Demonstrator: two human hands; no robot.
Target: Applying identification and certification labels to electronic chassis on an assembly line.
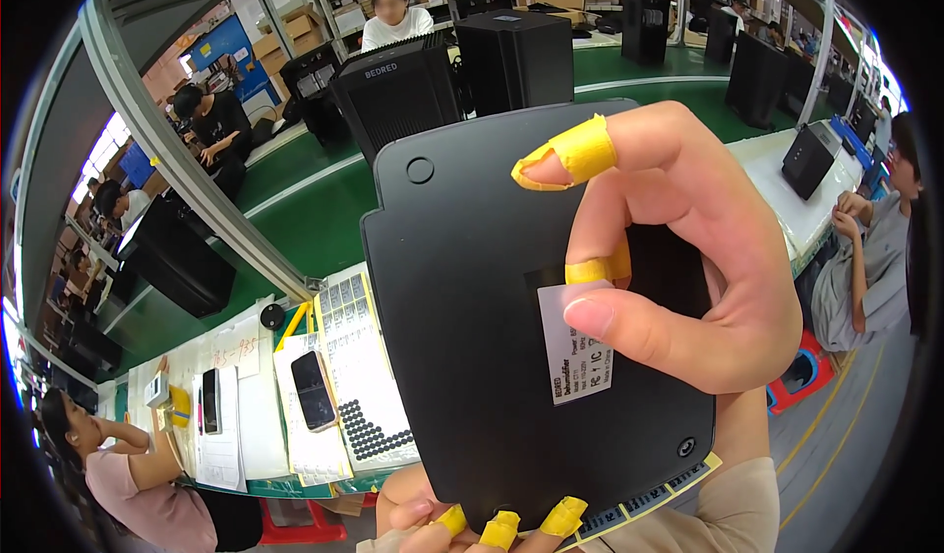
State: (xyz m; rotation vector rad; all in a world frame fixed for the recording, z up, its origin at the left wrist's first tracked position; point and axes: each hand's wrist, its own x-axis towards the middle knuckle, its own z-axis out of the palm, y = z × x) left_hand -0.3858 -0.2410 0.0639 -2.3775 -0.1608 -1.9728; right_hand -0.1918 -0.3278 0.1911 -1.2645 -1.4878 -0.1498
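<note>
Your left hand [501, 531] grips the black panel [472, 347] by its near edge; your right hand [749, 292] pinches the silver rating label [580, 368] over it. Label positioned; full attachment cannot be told.

Two hands are showing: one right hand [742, 268], one left hand [411, 499]. Five yellow finger wraps [590, 152] are flashing, two on the right, three on the left! One black panel [472, 307] is filling the middle, and one pale label [570, 361] is joining the count. Two phones [315, 392] are lying off left, two black machines [516, 61] are towering right behind the panel, and black dots [366, 437] are crowding up by the dozen.
</note>
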